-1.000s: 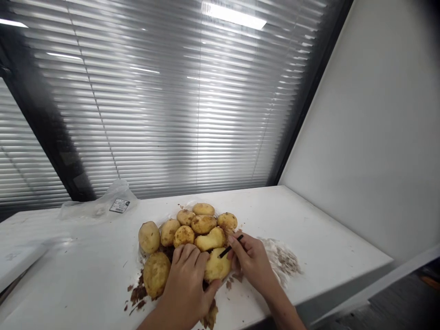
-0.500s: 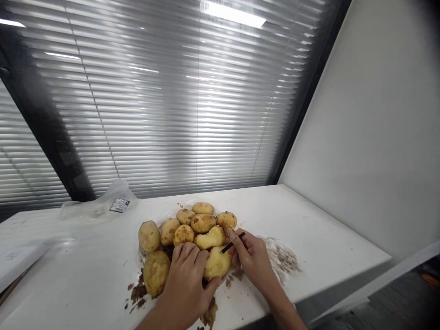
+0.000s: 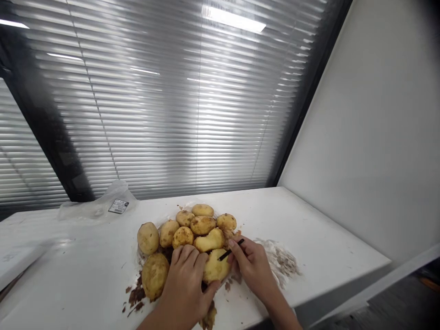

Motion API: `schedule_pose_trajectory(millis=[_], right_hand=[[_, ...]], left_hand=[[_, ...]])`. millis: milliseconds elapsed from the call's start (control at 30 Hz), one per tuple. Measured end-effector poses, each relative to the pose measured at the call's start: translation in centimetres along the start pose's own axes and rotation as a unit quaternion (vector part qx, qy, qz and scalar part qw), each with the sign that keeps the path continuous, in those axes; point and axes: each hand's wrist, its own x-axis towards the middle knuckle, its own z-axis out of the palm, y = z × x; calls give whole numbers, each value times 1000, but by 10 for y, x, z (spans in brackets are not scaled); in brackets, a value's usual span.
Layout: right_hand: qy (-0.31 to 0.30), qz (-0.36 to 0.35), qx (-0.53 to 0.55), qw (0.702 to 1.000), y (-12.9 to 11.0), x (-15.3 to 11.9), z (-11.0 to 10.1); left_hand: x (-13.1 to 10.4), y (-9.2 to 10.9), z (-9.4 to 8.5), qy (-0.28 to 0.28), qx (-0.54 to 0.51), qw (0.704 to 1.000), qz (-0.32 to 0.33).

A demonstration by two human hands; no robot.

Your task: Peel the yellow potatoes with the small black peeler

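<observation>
In the head view, my left hand (image 3: pixel 190 282) is closed round the left side of a peeled, pale yellow potato (image 3: pixel 216 269). Between thumb and fingers of my right hand (image 3: pixel 252 265) is a thin black stick-like tool (image 3: pixel 229 250), its lower left end at the potato's top surface. I cannot make out exactly what kind of tool it is. Just behind lies another peeled potato (image 3: pixel 210 241) with a curved hollow in its side. A large unpeeled potato (image 3: pixel 155 275) sits left of my left hand.
Several more potatoes (image 3: pixel 202 225) are heaped behind on clear plastic. Brown peel scraps (image 3: pixel 137 295) lie at the left. Crumpled, dirt-specked plastic (image 3: pixel 282 259) is at the right. A clear bag (image 3: pixel 99 206) with a label lies far left on the white table (image 3: pixel 92 270), by window blinds.
The black tool's lower end has moved slightly down and left over the peeled potato, along with my right hand. My left hand keeps its hold; the whole view has shifted a little.
</observation>
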Motion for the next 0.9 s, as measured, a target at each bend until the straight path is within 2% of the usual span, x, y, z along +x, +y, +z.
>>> schedule_pose_trajectory(millis=[167, 333, 467, 633, 800, 900], right_hand=[[54, -29, -63, 996, 0, 2, 0], [0, -22, -46, 999, -2, 0, 1], [58, -42, -88, 994, -1, 0, 0], [3, -16, -53, 998, -1, -1, 2], [58, -29, -68, 996, -1, 0, 1], [29, -20, -54, 998, -2, 0, 0]], left_hand=[[0, 0, 1, 6, -1, 1000, -3], [0, 1, 1, 10, 1, 1000, 2], [1, 1, 1, 7, 15, 1000, 6], [1, 1, 1, 10, 7, 1000, 6], [0, 0, 1, 7, 8, 1000, 7], [-1, 0, 1, 3, 3, 1000, 2]])
